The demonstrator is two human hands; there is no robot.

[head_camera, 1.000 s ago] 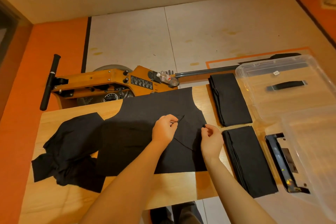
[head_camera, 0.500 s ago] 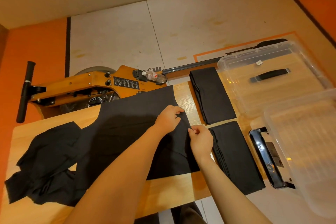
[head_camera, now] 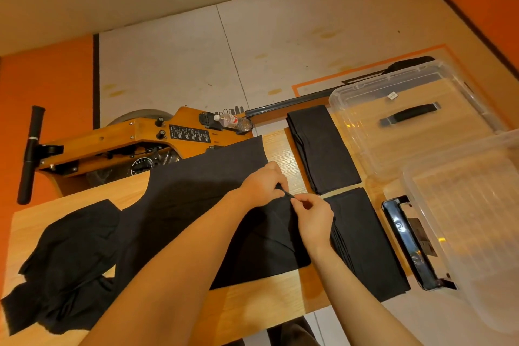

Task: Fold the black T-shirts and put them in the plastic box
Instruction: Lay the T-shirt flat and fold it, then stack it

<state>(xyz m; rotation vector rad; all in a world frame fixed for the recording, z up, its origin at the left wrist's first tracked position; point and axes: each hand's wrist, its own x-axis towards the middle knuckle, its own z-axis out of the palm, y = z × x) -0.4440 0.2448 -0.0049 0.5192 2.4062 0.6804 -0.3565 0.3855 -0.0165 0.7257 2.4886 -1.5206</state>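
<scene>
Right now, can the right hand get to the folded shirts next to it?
Probably yes. The right hand is pinching the spread T-shirt, and the nearer folded stack lies just beside it on the table, with nothing between them.

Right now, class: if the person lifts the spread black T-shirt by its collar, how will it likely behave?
The spread T-shirt will probably sag and droop, since it lies limp and creased on the table. It looks thin, so likely light. Both hands, left hand and right hand, pinch it easily; it may slide off the table's far edge.
</scene>
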